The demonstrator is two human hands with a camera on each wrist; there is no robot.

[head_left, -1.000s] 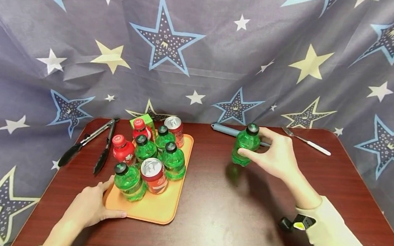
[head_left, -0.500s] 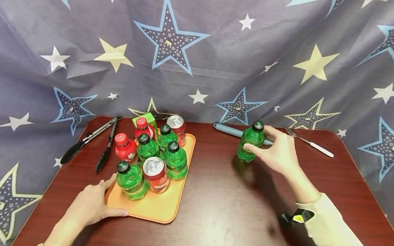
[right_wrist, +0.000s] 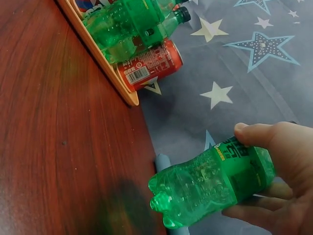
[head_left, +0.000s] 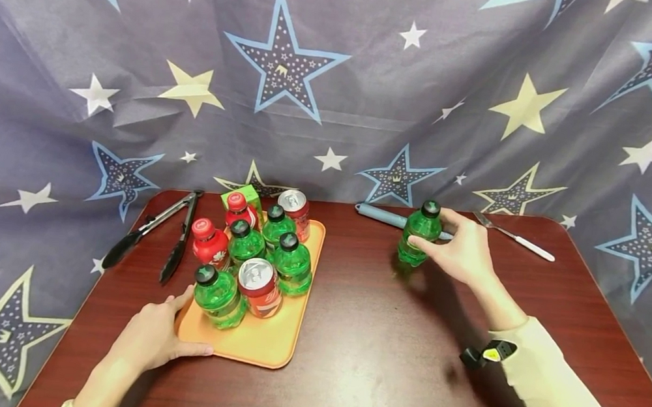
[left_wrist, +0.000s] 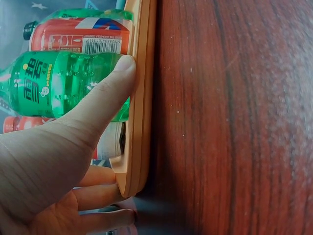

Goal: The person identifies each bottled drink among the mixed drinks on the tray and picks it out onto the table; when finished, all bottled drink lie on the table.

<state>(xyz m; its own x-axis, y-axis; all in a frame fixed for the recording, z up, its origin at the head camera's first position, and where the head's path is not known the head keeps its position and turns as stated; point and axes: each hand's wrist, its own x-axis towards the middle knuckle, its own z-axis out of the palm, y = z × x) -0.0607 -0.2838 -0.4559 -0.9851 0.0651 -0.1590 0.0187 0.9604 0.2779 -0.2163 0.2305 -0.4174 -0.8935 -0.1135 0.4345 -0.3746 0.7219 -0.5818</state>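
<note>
In the head view my right hand (head_left: 463, 251) holds a small green soda bottle (head_left: 420, 233) between thumb and fingers, upright with its black cap on. In the right wrist view the bottle's base (right_wrist: 164, 200) stands off the dark red table, whose surface shows its shadow. My left hand (head_left: 150, 333) grips the near left corner of an orange tray (head_left: 253, 349), thumb along the front rim and fingers on the left side. On the tray stand several green bottles (head_left: 221, 299), two red-capped bottles (head_left: 210, 245), red cans (head_left: 261, 289) and a green carton (head_left: 250, 196) behind.
Black-tipped tongs (head_left: 181, 242) lie left of the tray. A blue-grey handled utensil (head_left: 380, 215) lies behind the held bottle, partly hidden by it and the hand. A white-handled fork (head_left: 519, 240) is at the back right. A grey star-patterned curtain (head_left: 336, 99) hangs behind the table.
My right hand has carried the green bottle slightly right and back, with its base staying just above the table. The left hand stays at the tray corner; the head view shifts slightly.
</note>
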